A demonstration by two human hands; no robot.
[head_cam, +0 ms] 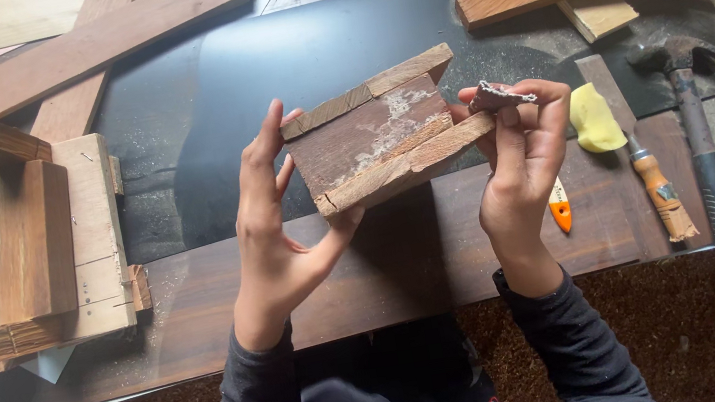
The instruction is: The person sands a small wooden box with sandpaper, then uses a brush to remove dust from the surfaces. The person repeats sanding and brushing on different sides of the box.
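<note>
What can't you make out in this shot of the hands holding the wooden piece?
Head view only:
- Far side of the wooden block: turned away from the camera.
- Small folded scrap in the right hand: too small to identify; possibly sandpaper.
- Orange-handled tool: mostly hidden behind the right wrist.
- Left hand palm and where it touches the block: hidden by the block.
- Wooden box at left: cut off by the frame edge.
</note>
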